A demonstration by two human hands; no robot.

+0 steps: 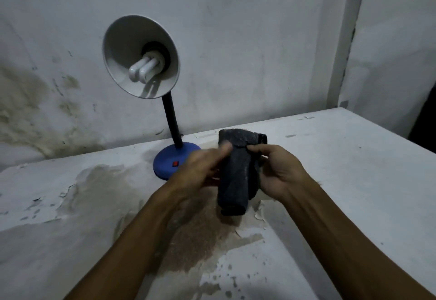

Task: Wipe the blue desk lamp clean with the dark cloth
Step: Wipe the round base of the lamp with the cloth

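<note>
Left of centre, the blue desk lamp with its grey metal shade (141, 56) stands on the peeling white worktop (342, 170). Mid-frame, blurred left hand (200, 170) touches the dark folded terry cloth (237, 174), fingers fairly straight; right hand (280, 172) pinches it, held above the worktop.

Blue desk lamp (165, 111) upright, dark cloth (236, 177) folded

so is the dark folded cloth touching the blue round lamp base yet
Apart. The head view shows the dark folded cloth held up between the left hand and right hand, with the blue round lamp base off to its left, untouched.
</note>
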